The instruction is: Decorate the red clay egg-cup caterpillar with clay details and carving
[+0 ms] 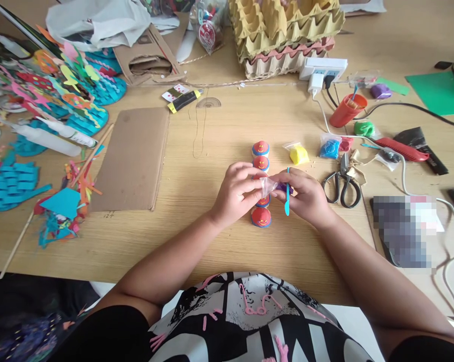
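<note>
My left hand (234, 195) pinches a small clear plastic bag (267, 187) between thumb and fingers. In my right hand (307, 197) is a blue plastic modelling tool (287, 207), held upright across the fingers. Purple clay (284, 187) shows at the right fingertips, at the bag's end; how far it sits inside the bag I cannot tell. Under my hands runs a column of several small figures with red domed tops, yellow smiling faces and blue rims. The nearest figure (261, 217) and the farthest figure (260, 149) show plainly, while my fingers partly cover the middle ones.
Yellow clay (298, 154) and bagged blue clay (329, 147) lie beyond my right hand, near black-handled scissors (342, 187). A red cup (348, 110), white cables and a phone (400, 231) are on the right. Cardboard (130, 158) and paper crafts (13, 176) lie left; egg trays (287, 35) stand behind.
</note>
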`<state>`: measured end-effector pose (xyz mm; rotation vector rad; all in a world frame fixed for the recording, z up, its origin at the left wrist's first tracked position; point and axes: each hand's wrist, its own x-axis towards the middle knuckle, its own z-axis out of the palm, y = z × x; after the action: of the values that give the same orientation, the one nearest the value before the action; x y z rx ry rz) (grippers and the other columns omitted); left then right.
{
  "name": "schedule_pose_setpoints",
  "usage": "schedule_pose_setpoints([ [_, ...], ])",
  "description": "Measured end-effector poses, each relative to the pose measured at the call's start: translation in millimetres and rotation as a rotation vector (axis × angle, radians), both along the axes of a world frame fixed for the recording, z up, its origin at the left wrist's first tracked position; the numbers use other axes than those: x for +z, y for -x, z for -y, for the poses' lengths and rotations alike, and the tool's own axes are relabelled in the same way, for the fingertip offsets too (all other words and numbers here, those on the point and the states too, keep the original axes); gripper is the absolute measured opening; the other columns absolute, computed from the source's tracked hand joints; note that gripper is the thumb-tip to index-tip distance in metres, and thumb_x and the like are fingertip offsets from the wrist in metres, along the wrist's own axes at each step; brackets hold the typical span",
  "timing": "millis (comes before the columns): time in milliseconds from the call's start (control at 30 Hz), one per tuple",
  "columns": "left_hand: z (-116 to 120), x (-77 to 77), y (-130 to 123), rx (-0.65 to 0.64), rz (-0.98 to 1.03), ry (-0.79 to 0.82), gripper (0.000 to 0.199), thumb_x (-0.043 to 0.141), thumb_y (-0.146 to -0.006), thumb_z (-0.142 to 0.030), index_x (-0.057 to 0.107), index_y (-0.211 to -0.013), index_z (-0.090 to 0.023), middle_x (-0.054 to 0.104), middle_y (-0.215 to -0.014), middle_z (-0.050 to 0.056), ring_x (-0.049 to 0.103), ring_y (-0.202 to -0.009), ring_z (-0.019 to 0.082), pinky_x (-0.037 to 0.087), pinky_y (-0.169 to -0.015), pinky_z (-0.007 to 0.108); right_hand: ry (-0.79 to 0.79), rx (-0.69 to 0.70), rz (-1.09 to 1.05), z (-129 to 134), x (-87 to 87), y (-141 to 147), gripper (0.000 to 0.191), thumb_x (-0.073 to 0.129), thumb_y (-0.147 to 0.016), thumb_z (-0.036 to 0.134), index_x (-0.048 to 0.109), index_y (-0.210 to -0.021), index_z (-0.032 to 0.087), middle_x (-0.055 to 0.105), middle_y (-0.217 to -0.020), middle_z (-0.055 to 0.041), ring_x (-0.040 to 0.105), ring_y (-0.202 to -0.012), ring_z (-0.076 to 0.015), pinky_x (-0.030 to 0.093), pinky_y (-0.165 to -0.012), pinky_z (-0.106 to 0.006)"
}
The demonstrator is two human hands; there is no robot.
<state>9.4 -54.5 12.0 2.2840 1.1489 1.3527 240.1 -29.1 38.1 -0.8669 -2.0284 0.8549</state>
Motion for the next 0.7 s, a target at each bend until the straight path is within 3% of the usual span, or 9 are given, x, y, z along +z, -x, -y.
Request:
schedule_pose_setpoints([
  [100, 0.5, 2.8, -1.6, -0.035, 0.095, 0.072, 0.011, 0.075, -0.101, -0.024, 0.083, -0.109, -0.027, 0.085, -0.105, 0.004, 0.074, -0.102, 0.019, 0.063, -0.093, 0.040, 0.093, 0.025, -0.080, 0.4, -1.6, 1.1, 0.032, 0.083, -0.093, 0.051, 0.082, -0.114, 0.028, 0.077, -0.096, -0.0067, 0.068, -0.081, -0.0206, 0.057, -0.076, -0.037],
  [167, 1.5, 4.6, -2.8, -0.015, 0.174, 0.082, 0.012, 0.076, -0.101, -0.024, 0.084, -0.110, -0.027, 0.086, -0.104, 0.005, 0.075, -0.097, 0.018, 0.063, -0.090, 0.039, 0.222, 0.013, -0.197, -0.5, -3.7, 2.7, 0.041, 0.086, -0.089, 0.057, 0.080, -0.118, 0.028, 0.078, -0.101, -0.0066, 0.071, -0.090, -0.0216, 0.060, -0.082, -0.038],
  [300, 3.1, 5.4, -4.1, 0.040, 0.285, 0.116, 0.013, 0.076, -0.102, -0.026, 0.085, -0.111, -0.028, 0.085, -0.101, 0.004, 0.075, -0.093, 0.017, 0.063, -0.088, 0.037, 0.435, 0.035, -0.299, -3.1, -3.4, 6.1, 0.044, 0.090, -0.082, 0.062, 0.077, -0.097, 0.023, 0.074, -0.087, -0.0037, 0.069, -0.083, -0.0199, 0.061, -0.078, -0.036],
  [400, 2.6, 5.3, -3.0, 0.051, 0.273, 0.122, 0.012, 0.077, -0.101, -0.033, 0.085, -0.107, -0.027, 0.086, -0.099, 0.004, 0.075, -0.091, 0.017, 0.063, -0.086, 0.036, 0.443, 0.043, -0.299, -2.3, 0.9, 7.5, 0.042, 0.091, -0.082, 0.059, 0.072, -0.084, 0.022, 0.065, -0.071, 0.0009, 0.060, -0.068, -0.0152, 0.056, -0.068, -0.032],
  [533, 1.0, 8.3, -0.8, 0.030, 0.148, 0.021, 0.016, 0.076, -0.102, -0.039, 0.085, -0.098, -0.027, 0.084, -0.090, 0.002, 0.072, -0.087, 0.017, 0.061, -0.084, 0.036, 0.395, 0.029, -0.252, 1.4, 4.8, 7.1, 0.043, 0.086, -0.088, 0.061, 0.070, -0.082, 0.022, 0.061, -0.066, 0.0026, 0.053, -0.061, -0.0135, 0.051, -0.063, -0.030],
  [700, 0.9, 9.5, -2.9, -0.015, 0.169, 0.019, 0.010, 0.073, -0.103, -0.023, 0.083, -0.102, -0.026, 0.085, -0.095, 0.002, 0.075, -0.090, 0.016, 0.062, -0.083, 0.033, 0.284, -0.008, -0.190, 2.7, 4.9, 5.3, 0.042, 0.078, -0.094, 0.061, 0.068, -0.081, 0.023, 0.060, -0.064, 0.0026, 0.052, -0.059, -0.0143, 0.048, -0.063, -0.031],
])
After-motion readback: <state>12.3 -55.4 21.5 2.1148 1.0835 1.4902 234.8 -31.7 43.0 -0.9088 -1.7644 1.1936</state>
